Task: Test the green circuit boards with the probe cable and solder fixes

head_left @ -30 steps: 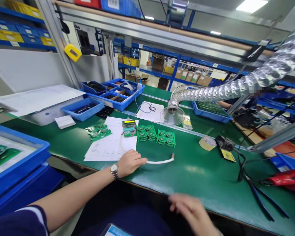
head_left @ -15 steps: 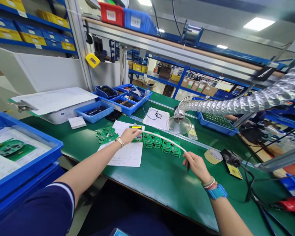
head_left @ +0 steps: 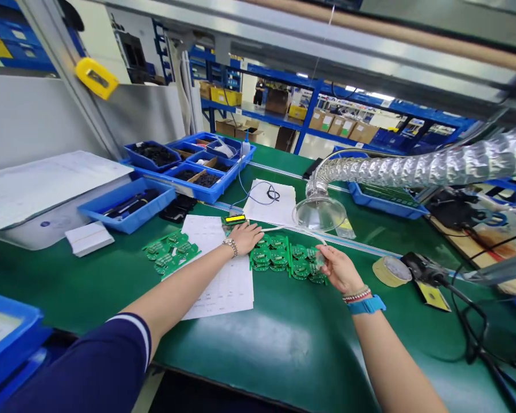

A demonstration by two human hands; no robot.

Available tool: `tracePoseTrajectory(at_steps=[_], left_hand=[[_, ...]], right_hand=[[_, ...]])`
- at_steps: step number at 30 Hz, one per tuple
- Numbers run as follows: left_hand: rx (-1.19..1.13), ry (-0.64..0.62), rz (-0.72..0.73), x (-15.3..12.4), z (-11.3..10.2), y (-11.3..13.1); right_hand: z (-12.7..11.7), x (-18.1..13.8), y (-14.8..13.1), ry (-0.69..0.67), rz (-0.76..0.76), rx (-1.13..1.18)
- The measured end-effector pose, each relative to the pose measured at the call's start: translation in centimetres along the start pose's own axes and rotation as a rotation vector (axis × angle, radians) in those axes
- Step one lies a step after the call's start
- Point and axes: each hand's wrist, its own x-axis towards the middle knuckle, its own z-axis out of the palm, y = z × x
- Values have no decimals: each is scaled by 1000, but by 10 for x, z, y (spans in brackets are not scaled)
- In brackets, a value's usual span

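Note:
A white cord [head_left: 273, 229] lies bowed behind the green circuit boards [head_left: 270, 253] between my hands. My left hand [head_left: 245, 238] is palm down, its fingers stretched out at the cord's left end, which the fingers hide. Close by it is a small module with a yellow display [head_left: 235, 219]. My right hand [head_left: 339, 268] has its thumb and fingers pinched around the right end of the cord, beside the right-hand boards [head_left: 303, 261]. Printed sheets [head_left: 223, 292] lie under my left forearm, with another green board panel [head_left: 172, 251] to the left.
A clear fume hood [head_left: 319, 214] on a silver duct [head_left: 378, 173] stands beyond the boards. Blue parts trays [head_left: 217, 188] are at the back left. On the right are a tape roll [head_left: 391, 271] and black cables [head_left: 477, 321].
The view has moved closer and lower. The cord has come down from above the boards to just behind them. My left hand has gone from pinching to lying flat.

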Motion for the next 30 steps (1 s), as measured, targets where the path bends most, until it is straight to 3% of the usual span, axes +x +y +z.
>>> tracePoseTrajectory(at_steps=[4,8,15,21,30], left_hand=[[60,-116,140,-7,-10,14],[112,-302,290,-2,-17,31],[242,-428,196,8,-17,51],[270,-456,157,-4,-10,86],[252,-478,215,54,24,165]], right_hand=[[-13,18,6,-15,65,-3],[-17,15,3,-69,75,-7],[-5,11,10,-184,73,21],[-6,7,-9,-223,4,66],[-24,7,-18,-272,-14,77]])
